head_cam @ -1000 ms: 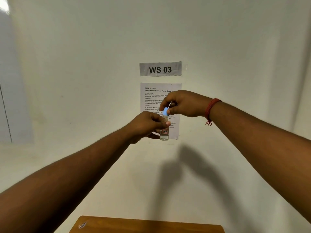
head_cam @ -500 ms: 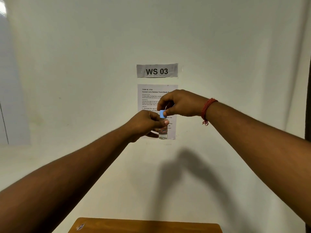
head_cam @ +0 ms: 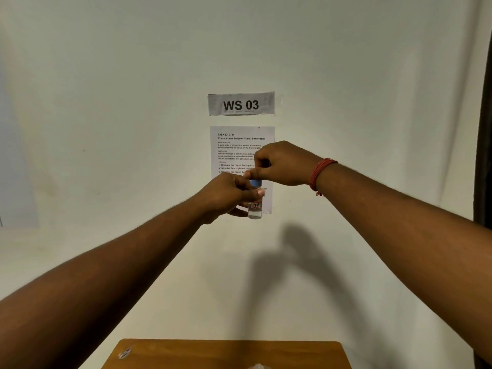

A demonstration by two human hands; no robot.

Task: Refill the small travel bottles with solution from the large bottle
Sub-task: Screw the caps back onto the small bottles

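Left hand (head_cam: 229,194) grips the small travel bottle (head_cam: 255,209) upright in mid-air, well above the table's (head_cam: 226,354) far edge. Right hand (head_cam: 282,163) pinches the blue cap (head_cam: 255,182), fingers closed on it. One second ago the cap sat higher and tilted; now it sits square on the neck. Judgement: capping under way, bottle filled.

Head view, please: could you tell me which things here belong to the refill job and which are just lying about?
Job:
small travel bottle, gripped by left hand
blue cap, pinched by right hand
instruction sheet

Lying about:
WS 03 sign
wooden table
red wrist thread
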